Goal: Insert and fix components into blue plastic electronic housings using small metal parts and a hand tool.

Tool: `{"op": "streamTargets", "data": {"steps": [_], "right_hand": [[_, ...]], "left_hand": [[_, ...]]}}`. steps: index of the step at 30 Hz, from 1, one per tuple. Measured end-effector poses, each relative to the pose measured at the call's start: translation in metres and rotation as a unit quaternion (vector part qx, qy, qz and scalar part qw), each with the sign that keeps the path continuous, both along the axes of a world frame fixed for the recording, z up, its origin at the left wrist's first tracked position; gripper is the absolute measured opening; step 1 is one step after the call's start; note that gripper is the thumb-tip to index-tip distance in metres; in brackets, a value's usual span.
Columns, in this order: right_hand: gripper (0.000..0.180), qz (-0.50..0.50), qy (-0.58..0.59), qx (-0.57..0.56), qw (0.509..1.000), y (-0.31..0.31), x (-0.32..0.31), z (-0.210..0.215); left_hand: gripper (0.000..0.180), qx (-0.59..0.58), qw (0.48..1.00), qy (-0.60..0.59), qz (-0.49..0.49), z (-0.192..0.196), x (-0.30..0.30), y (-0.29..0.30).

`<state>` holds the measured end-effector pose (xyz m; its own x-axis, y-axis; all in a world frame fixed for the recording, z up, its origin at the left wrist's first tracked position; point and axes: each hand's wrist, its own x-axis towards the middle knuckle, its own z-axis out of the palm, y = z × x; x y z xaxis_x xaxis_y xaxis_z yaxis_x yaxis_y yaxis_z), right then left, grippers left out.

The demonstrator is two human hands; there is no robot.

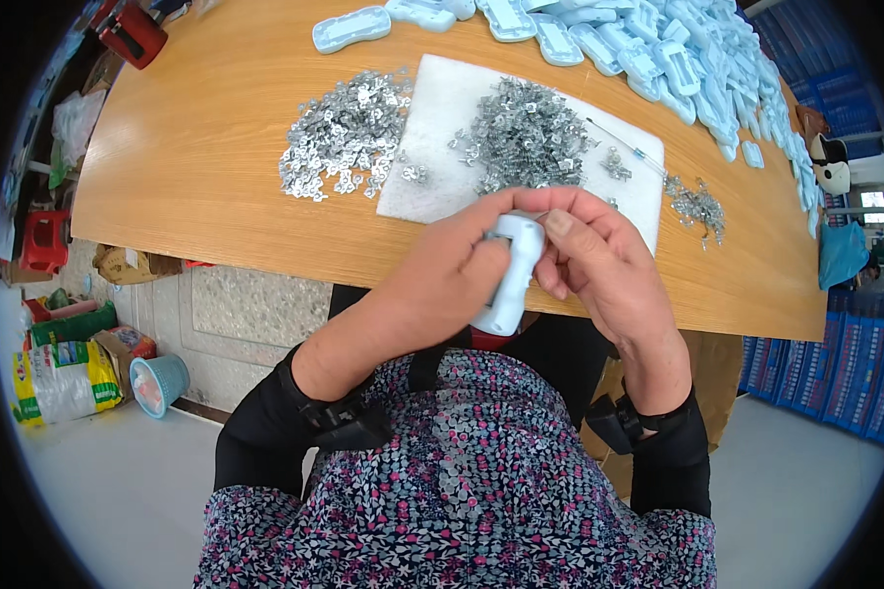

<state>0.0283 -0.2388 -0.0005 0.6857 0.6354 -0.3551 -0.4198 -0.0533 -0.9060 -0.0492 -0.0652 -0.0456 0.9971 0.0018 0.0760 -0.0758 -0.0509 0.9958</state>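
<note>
The pale blue plastic housing (509,275) sits upright between both hands, just in front of the near table (196,147) edge. It appears light, rigid and smooth; grip is best along its long sides. The left hand (452,270) wraps its body; the right hand (599,260) pinches its upper end. Beyond lie a white mat (442,108), heaps of small metal clips (349,133) and, far right, more housings (678,54).

A wooden table (206,147) carried the work. On it lay a white mat (442,118) with a heap of small metal clips (525,137), and a second heap of metal pieces (344,133) lay just beside the mat on the bare wood. Many pale blue plastic shells (658,54) were piled along the far edge, and a few more clips (695,204) were near the mat's right corner.
</note>
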Motion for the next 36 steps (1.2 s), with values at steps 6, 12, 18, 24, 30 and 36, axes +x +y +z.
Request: {"op": "streamTargets", "data": {"steps": [6, 12, 18, 24, 30, 36], "right_hand": [[0.028, 0.001, -0.179, -0.043, 0.983, -0.004, -0.004, -0.007], [0.019, 0.024, -0.123, -0.074, 0.989, -0.005, -0.003, 0.000], [0.020, 0.011, -0.166, -0.060, 0.984, -0.016, 0.002, -0.005], [0.025, 0.053, -0.136, -0.076, 0.986, -0.030, -0.004, 0.014], [0.024, -0.080, -0.189, -0.072, 0.976, -0.118, -0.016, 0.023], [0.024, -0.252, -0.169, -0.159, 0.939, -0.295, -0.062, -0.007]], "left_hand": [[0.026, -0.415, 0.865, 0.255, -0.121, -0.002, 0.005, 0.007], [0.038, -0.509, 0.805, 0.245, -0.180, -0.003, 0.000, 0.007], [0.044, -0.591, 0.729, 0.242, -0.247, -0.007, 0.001, 0.003], [0.052, -0.612, 0.690, 0.268, -0.279, -0.010, 0.005, -0.011], [0.059, -0.183, 0.906, 0.256, -0.284, 0.046, 0.017, -0.019], [0.037, 0.373, 0.928, 0.008, -0.016, 0.071, 0.092, 0.045]]}}
